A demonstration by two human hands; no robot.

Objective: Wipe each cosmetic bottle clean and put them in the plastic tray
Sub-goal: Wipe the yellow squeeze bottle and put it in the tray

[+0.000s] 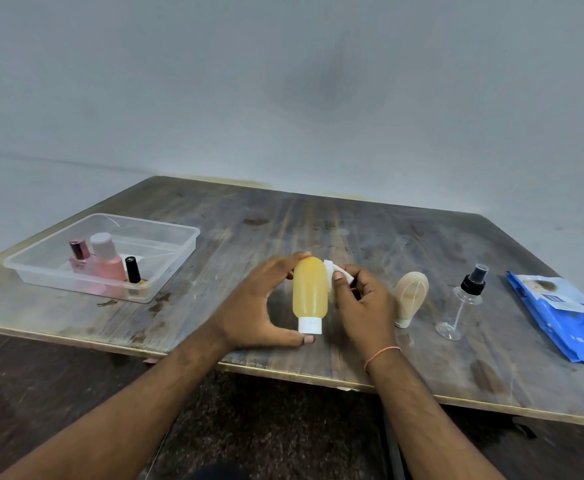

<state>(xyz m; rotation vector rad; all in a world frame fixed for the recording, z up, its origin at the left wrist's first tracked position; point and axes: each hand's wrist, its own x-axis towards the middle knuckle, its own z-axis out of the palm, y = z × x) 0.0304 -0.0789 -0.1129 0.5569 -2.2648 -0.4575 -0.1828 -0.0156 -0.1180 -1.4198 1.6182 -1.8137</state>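
Note:
My left hand holds a yellow bottle with a white cap, cap end toward me, fingertips on its far end and thumb at the cap. My right hand pinches a white wipe against the bottle's right side. A clear plastic tray at the left holds a pink perfume bottle, a pink bottle with a pale cap and a small black-capped bottle. To the right of my hands stand a beige tube and a clear spray bottle.
A blue pack of wipes lies at the table's right end. The worn wooden table stands against a pale wall, its front edge close to my forearms. Dark floor shows below.

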